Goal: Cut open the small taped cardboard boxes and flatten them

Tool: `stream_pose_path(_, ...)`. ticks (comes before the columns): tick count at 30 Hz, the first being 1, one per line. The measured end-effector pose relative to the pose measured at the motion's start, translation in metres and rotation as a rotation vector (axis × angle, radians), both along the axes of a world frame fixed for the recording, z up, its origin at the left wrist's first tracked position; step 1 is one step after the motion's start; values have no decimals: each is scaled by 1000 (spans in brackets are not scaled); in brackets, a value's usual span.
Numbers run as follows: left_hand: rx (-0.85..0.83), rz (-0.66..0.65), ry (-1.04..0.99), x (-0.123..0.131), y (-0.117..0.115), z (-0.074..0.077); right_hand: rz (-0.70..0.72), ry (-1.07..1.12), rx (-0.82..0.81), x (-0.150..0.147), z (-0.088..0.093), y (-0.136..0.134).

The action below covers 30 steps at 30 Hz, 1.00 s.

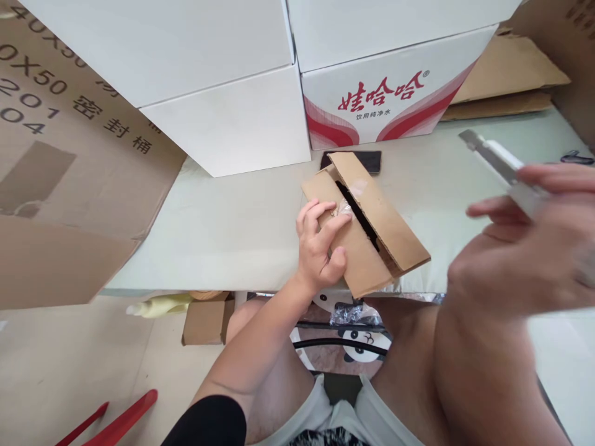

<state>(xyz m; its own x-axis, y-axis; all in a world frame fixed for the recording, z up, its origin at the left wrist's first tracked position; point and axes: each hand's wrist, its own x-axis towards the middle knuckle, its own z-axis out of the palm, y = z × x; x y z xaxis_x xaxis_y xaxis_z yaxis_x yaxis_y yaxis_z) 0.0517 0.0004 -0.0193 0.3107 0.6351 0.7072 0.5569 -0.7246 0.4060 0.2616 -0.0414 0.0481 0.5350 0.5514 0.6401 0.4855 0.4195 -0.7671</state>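
A small brown cardboard box (356, 251) lies at an angle near the front edge of the table, a dark gap showing between its top flaps. My left hand (320, 241) is on the left flap, fingers bent and pressing near a crumpled piece of clear tape (344, 207). Raised at the right, apart from the box, my right hand (525, 248) is closed around a utility knife (506, 164) with a grey-white body. The knife points up and to the left. What is inside the box is hidden.
Behind the small box lies a dark phone (369, 161), partly covered. White cartons (232, 133) and a red-printed carton (390, 105) are stacked at the back of the table (209, 229). A large brown carton (83, 186) stands left. Folded cardboard (506, 68) lies back right.
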Motion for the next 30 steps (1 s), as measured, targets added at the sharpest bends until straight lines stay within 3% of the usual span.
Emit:
stream_pose_path(2,-7,-63,53,-5,2,6,-132,-77,31,0,-18,20)
stream_pose_path(7,-115,-188,174,-22,5,26,-83,-138,-556,4,-73,56)
stream_pose_path(9,-196,-181,202,-27,4,31,-63,-110,-676,5,-87,59)
stream_pose_path(11,-249,-169,219,-29,3,34,-33,-71,-698,4,-91,59)
stream_pose_path(14,-245,-145,200,-25,0,37,30,30,-650,2,-83,54)
stream_pose_path(16,-212,-127,177,-21,0,38,95,122,-561,3,-67,46)
stream_pose_path(18,-178,-103,181,-19,1,40,250,161,-443,4,-47,34)
stream_pose_path(21,-166,-46,238,-20,3,41,614,-74,-398,2,-18,12)
stream_pose_path(23,-182,-5,262,-22,4,41,768,-302,-445,-2,-5,1)
stream_pose_path(27,-185,69,189,-25,3,36,824,-455,-437,-13,1,-6)
stream_pose_path(30,-132,130,91,-25,3,31,692,-406,-388,-19,-3,-1)
